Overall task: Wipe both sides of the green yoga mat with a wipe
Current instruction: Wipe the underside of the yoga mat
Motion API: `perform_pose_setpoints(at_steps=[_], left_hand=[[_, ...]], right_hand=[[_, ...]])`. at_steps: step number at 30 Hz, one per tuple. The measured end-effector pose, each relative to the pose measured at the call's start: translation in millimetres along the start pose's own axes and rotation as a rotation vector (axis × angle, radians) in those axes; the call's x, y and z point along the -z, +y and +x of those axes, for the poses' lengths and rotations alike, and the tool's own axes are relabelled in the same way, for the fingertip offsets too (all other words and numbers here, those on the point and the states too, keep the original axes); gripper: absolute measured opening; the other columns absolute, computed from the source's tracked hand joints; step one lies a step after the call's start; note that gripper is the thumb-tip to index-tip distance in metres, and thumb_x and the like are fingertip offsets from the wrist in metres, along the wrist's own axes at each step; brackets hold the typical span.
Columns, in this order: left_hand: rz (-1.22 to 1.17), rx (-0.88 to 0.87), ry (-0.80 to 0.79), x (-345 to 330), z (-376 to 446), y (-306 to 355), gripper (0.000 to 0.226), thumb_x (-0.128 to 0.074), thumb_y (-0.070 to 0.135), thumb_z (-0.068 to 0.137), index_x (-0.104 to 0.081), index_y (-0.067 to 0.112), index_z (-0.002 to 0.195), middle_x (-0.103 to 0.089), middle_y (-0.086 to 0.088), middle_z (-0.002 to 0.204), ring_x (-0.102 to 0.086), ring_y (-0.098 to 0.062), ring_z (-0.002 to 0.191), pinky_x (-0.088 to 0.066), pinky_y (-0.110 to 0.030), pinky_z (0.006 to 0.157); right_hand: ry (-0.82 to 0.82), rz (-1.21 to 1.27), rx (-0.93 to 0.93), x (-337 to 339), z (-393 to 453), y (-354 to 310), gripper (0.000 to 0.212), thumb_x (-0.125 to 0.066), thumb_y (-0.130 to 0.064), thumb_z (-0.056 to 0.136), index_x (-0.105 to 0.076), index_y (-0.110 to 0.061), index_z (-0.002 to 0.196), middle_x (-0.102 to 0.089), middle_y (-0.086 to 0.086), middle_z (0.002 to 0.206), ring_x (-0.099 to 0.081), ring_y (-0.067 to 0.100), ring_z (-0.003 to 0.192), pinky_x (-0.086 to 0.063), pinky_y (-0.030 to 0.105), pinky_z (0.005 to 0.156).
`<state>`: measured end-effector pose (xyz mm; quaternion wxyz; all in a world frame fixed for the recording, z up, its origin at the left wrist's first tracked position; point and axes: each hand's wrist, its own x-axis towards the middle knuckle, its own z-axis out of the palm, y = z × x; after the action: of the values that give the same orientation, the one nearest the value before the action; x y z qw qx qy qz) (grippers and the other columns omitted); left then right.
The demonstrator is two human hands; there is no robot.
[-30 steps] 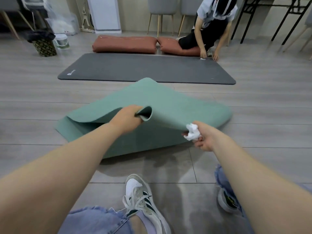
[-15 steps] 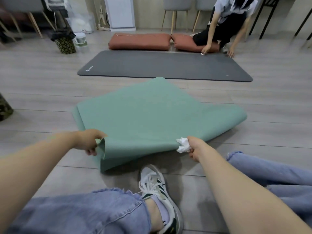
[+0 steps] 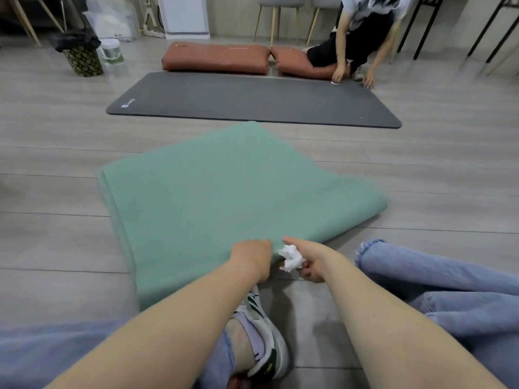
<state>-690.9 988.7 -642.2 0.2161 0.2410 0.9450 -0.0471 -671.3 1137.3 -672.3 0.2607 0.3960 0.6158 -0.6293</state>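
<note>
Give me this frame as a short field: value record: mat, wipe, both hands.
mat: green yoga mat on the floor, folded over itself, fold at its right end
wipe: crumpled white wipe, in the right hand
left hand: left hand gripping the mat's near edge
right hand: right hand at the same edge, holding the wipe
background: grey mat, flat

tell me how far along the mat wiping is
Done: the green yoga mat lies folded over on itself on the floor, so turning it is under way. In hand: both hands meet at its near edge, the left hand gripping the mat and the right hand holding the crumpled wipe. Left: spreading the mat flat and wiping the exposed side; whether any side is already wiped cannot be told.
</note>
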Motion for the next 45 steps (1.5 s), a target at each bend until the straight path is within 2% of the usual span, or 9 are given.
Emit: perform_pose_setpoints(at_steps=[6, 12, 16, 19, 26, 29, 32, 38, 45], left_hand=[[0.155, -0.139, 0.274, 1.4, -14.3, -43.3, 0.031, -0.051, 0.013, 0.091, -0.048, 0.023, 0.120, -0.064, -0.003, 0.117, -0.063, -0.030, 0.107, -0.044, -0.033, 0.075], [0.193, -0.144, 0.368, 5.6, -33.6, -103.2, 0.041, -0.042, 0.018, 0.096, -0.045, 0.031, 0.135, -0.059, 0.007, 0.128, -0.060, -0.023, 0.114, -0.046, -0.033, 0.079], [0.227, -0.128, 0.378, 3.4, -35.4, -124.5, 0.048, -0.041, 0.015, 0.096, -0.039, 0.036, 0.140, -0.056, 0.008, 0.132, -0.060, -0.022, 0.114, -0.047, -0.034, 0.077], [0.271, -0.098, 0.416, 9.5, -26.7, -135.5, 0.050, -0.041, 0.013, 0.095, -0.039, 0.038, 0.139, -0.058, 0.008, 0.127, -0.060, -0.022, 0.111, -0.047, -0.033, 0.074], [0.398, -0.178, 0.486, 15.6, -3.0, -134.5, 0.050, -0.046, 0.006, 0.091, -0.044, 0.037, 0.131, -0.058, 0.009, 0.124, -0.058, -0.021, 0.109, -0.046, -0.033, 0.086], [0.291, -0.011, 0.464, -2.7, -9.3, -143.3, 0.046, -0.047, 0.007, 0.090, -0.053, 0.035, 0.126, -0.060, 0.009, 0.122, -0.056, -0.022, 0.111, -0.038, -0.031, 0.095], [0.092, 0.141, 0.475, -33.4, -23.7, -173.3, 0.050, -0.048, 0.007, 0.090, -0.059, 0.036, 0.129, -0.062, 0.007, 0.130, -0.054, -0.024, 0.119, -0.031, -0.033, 0.103], [0.001, 0.261, 0.577, -43.2, -18.4, -185.3, 0.057, -0.054, 0.003, 0.083, -0.056, 0.026, 0.135, -0.060, -0.001, 0.134, -0.049, -0.029, 0.125, -0.026, -0.039, 0.107], [0.148, 0.073, 0.354, -41.5, -11.8, -117.0, 0.085, -0.058, 0.040, 0.091, -0.006, 0.024, 0.157, -0.015, -0.002, 0.164, -0.014, -0.024, 0.150, -0.008, -0.042, 0.122]], right_hand=[[0.007, 0.235, 0.133, 11.7, 12.2, -18.4, 0.041, -0.061, -0.057, 0.083, -0.059, -0.017, 0.071, -0.060, -0.001, 0.051, -0.047, 0.010, 0.035, -0.033, 0.015, 0.038], [0.155, 0.467, 0.393, -6.2, 39.7, -45.3, 0.075, -0.081, -0.057, 0.044, -0.068, -0.010, 0.101, -0.074, 0.001, 0.091, -0.072, 0.019, 0.079, -0.056, 0.036, 0.084], [0.156, 0.413, 0.312, -19.3, 28.9, -47.5, 0.039, -0.068, -0.022, 0.074, -0.065, 0.001, 0.105, -0.072, 0.011, 0.093, -0.068, 0.027, 0.074, -0.056, 0.034, 0.071], [0.384, 0.406, 0.324, -31.2, 4.1, -28.5, 0.021, -0.058, -0.006, 0.082, -0.060, 0.002, 0.101, -0.064, 0.013, 0.090, -0.061, 0.027, 0.072, -0.047, 0.025, 0.057], [0.687, 0.574, 0.378, -66.9, -29.1, 40.5, 0.029, -0.054, -0.018, 0.089, -0.061, 0.007, 0.101, -0.066, 0.021, 0.097, -0.063, 0.033, 0.088, -0.045, 0.032, 0.069], [0.541, 0.567, 0.274, -90.3, -23.5, 47.8, 0.045, -0.059, -0.032, 0.085, -0.061, 0.009, 0.104, -0.068, 0.018, 0.104, -0.065, 0.034, 0.094, -0.052, 0.034, 0.077], [0.300, 0.496, 0.250, -91.9, -17.0, 46.6, 0.055, -0.066, -0.054, 0.074, -0.067, 0.000, 0.083, -0.074, 0.008, 0.075, -0.070, 0.028, 0.077, -0.057, 0.041, 0.079], [0.516, 0.607, 0.235, -33.6, -9.0, 27.4, 0.057, -0.062, -0.064, 0.076, -0.057, -0.007, 0.075, -0.064, 0.006, 0.079, -0.063, 0.027, 0.076, -0.050, 0.033, 0.071], [0.424, 0.705, 0.164, -17.8, 2.6, 23.0, 0.018, -0.054, -0.017, 0.087, -0.054, -0.005, 0.074, -0.057, 0.009, 0.073, -0.052, 0.023, 0.055, -0.040, 0.027, 0.048]])
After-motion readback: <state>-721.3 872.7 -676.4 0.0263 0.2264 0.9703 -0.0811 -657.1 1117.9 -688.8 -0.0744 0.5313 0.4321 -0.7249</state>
